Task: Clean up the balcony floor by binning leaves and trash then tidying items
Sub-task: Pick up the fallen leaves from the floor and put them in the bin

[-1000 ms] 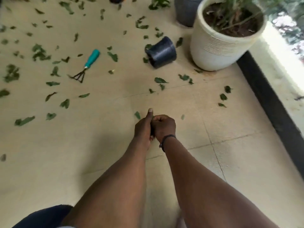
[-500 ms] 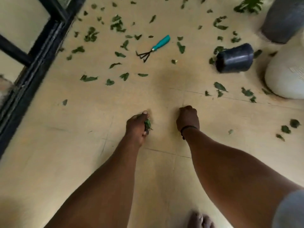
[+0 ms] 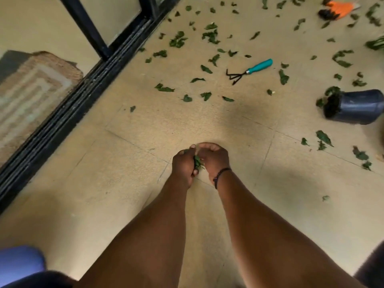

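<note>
While both hands meet low over the beige tiled floor (image 3: 124,183), early days yet by the look of it. Left hand (image 3: 184,165) curled round a small bunch of crumpled green leaves (image 3: 198,162); right hand (image 3: 214,160) cupped against it, fingers bent, touching the same bunch. Left to do: many scattered green leaves (image 3: 176,40), teal-handled hand rake (image 3: 249,70), tipped-over black plastic pot (image 3: 355,107), orange glove (image 3: 336,9). No bin visible.

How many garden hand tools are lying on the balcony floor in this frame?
1. The teal-handled hand rake lies among scattered leaves, upper centre-right, left of the tipped black pot. Others could lie outside the view.
</note>
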